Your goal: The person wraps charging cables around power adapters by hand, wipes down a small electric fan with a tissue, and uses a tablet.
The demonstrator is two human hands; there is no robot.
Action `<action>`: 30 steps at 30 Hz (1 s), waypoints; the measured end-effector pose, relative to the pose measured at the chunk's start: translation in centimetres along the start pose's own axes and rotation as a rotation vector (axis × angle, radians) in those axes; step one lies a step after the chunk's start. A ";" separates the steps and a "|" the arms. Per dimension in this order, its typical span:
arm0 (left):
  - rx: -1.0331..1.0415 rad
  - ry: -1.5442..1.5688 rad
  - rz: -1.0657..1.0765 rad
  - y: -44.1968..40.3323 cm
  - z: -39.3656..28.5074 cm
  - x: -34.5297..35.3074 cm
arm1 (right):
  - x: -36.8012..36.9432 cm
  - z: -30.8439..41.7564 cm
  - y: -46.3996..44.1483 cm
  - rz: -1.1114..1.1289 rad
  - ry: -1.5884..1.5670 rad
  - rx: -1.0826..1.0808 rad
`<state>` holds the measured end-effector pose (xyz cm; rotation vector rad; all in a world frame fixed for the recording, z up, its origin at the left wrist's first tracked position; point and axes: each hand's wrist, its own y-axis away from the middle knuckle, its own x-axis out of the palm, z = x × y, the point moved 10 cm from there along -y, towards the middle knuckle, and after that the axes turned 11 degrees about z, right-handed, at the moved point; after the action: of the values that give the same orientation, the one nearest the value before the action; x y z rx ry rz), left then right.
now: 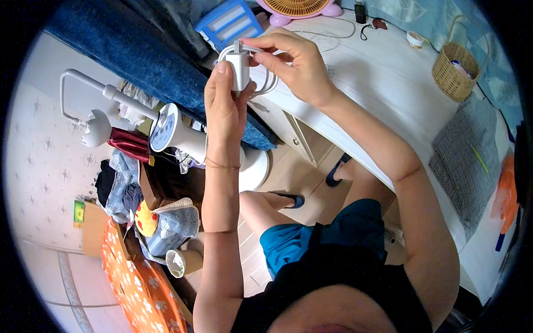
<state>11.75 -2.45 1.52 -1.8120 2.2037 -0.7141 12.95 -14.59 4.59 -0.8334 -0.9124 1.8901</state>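
Observation:
A white charger block [239,71] with a white cable [268,83] looped beside it is held up over the near left edge of the white table. My left hand [223,97] grips the block, its thumb along the left side and fingers on the other side. My right hand [294,64] pinches the cable near the top of the block, with thumb and index finger close together. The cable's loop hangs to the right of the block, between the two hands. Part of the cable is hidden behind the fingers.
On the white table [383,105] are a blue rack [229,25], a pink fan [300,6], a wicker basket [452,69], a tape roll [414,39] and a grey knitted mat [469,161]. A white lamp-like appliance [183,136] stands left, near a bin [183,262].

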 end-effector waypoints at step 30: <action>0.289 0.848 0.118 -1.5 -5.0 0.3 | 0.1 -0.8 0.1 -0.076 -0.675 0.150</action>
<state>10.78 -1.71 6.61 -1.3455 2.4223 -1.9252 13.50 -14.32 4.03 -0.0477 -1.1525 2.1741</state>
